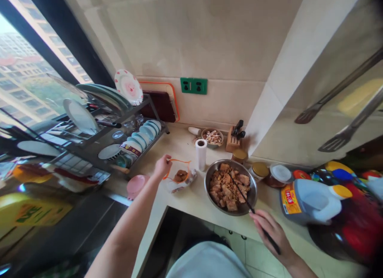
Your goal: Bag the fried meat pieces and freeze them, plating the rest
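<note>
My left hand pinches the orange edge of a clear plastic bag, pulling its mouth apart. A few brown pieces of meat lie inside the bag, which rests on the counter. In my right hand are dark chopsticks, slanted down to the left. Their tips reach into a steel bowl filled with chunks of seasoned meat. Whether the tips grip a piece cannot be made out.
A white plastic roll stands between bag and bowl. Behind are a bowl of garlic-like pieces and a knife block. Jars and a large jug line the right. A dish rack and pink bowl are left.
</note>
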### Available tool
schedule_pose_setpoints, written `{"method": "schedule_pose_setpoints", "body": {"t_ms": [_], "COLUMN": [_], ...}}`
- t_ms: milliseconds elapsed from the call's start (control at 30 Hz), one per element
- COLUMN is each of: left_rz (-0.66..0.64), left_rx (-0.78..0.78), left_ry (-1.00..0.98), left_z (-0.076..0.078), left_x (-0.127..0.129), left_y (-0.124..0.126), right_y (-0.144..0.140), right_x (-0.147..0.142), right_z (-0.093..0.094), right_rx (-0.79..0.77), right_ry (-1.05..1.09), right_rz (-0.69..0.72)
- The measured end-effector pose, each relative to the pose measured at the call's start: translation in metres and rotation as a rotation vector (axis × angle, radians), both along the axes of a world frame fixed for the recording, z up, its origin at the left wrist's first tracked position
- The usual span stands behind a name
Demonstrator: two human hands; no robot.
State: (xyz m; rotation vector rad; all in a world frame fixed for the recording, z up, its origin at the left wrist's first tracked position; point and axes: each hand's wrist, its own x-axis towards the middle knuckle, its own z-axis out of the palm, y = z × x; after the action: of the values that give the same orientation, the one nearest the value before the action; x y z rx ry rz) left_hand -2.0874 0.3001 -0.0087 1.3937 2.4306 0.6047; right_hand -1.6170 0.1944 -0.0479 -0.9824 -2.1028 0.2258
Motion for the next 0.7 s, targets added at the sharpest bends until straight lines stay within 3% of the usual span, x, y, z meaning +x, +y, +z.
{"method": "schedule_pose_setpoints", "body": {"t_ms": [167,267,433,567,700], "left_rz": [0.058,0.090,0.132,0.146,0.136], "left_rx": [-0.059,-0.086,-0.077,-0.014,0.075], "left_ry": [0.073,0.082,0.055,0.010,-0.047], "left_z": [-0.003,-0.011,-0.024,-0.026,-0.028], "left_x": [-0.028,-0.033,-0.022,-0.006,0.005], "left_y": [-0.003,-0.012,-0.024,-0.035,-0.046], "right_y": [0.004,0.017,0.031,0.048,0.092], "right_x": [-0.008,-0.006,0.016,0.021,-0.033], "right_z": [-0.025,-0.026,-0.022,-0.020,0.011], "right_rx": [-0.066,-0.113,-0.049,-0.065,-0.153], "right_ry": [-0.142,-0.184,-0.342,-0.311,-0.107], "right_rz": [0.194,0.272,0.415,0.332,0.166]}}
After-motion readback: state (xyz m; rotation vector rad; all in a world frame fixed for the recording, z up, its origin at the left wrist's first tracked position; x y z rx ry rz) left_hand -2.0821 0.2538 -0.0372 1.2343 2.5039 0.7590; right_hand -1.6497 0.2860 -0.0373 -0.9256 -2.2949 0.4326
